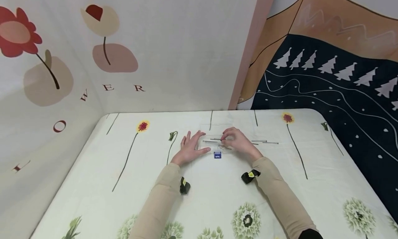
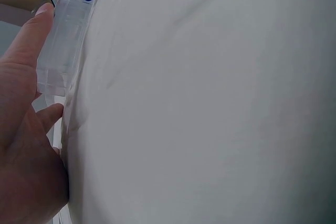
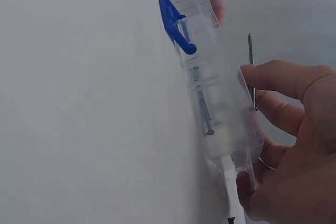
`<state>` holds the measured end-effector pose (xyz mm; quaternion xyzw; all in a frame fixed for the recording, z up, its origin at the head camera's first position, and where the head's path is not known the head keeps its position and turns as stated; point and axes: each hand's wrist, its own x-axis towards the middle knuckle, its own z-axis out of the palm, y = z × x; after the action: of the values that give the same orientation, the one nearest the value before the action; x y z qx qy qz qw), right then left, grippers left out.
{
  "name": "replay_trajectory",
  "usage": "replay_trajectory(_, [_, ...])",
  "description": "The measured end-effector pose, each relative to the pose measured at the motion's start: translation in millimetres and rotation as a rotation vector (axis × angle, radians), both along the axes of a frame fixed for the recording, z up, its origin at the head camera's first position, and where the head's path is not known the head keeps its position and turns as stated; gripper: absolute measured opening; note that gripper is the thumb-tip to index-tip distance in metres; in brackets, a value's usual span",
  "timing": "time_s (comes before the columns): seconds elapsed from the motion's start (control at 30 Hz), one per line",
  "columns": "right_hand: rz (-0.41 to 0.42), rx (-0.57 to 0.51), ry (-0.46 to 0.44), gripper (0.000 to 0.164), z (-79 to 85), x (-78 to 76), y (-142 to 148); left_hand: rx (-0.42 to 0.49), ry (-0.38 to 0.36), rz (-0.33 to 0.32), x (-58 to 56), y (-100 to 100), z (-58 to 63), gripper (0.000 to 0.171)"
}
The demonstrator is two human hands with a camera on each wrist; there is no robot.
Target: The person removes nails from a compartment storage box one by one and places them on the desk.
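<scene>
A clear plastic compartment box [image 3: 226, 124] with a blue latch [image 1: 217, 155] sits on the table between both hands. My left hand [image 1: 189, 150] is at its left side, fingers spread and thumb reaching along the front edge. Over the box's right part, my right hand [image 1: 238, 142] pinches a nail [image 3: 251, 51] between thumb and fingers. In the right wrist view the nail stands roughly upright, its point free. Other nails [image 3: 205, 108] lie inside the box, seen through its clear wall. The right hand hides part of the box in the head view.
Several loose nails [image 1: 269, 143] lie on the table to the right of the box. A white flower-print cloth [image 1: 214, 183] covers the table. Behind it hangs a pale curtain [image 1: 186, 59], with a dark tree-pattern cloth [image 1: 311, 80] at the right.
</scene>
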<state>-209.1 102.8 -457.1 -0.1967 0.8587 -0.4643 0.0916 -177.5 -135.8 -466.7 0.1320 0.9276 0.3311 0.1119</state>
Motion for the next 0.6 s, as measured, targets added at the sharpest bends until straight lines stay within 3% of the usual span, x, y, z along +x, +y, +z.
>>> replay_trajectory(0.17, [-0.034, -0.052, 0.004, 0.006, 3.2, 2.6, 4, 0.004, 0.001, 0.005, 0.6, 0, -0.7, 0.071])
replay_trajectory(0.6, [-0.102, -0.041, -0.045, 0.014, 8.2, 9.0, 26, 0.003, -0.009, 0.01, 2.3, 1, 1.2, 0.071])
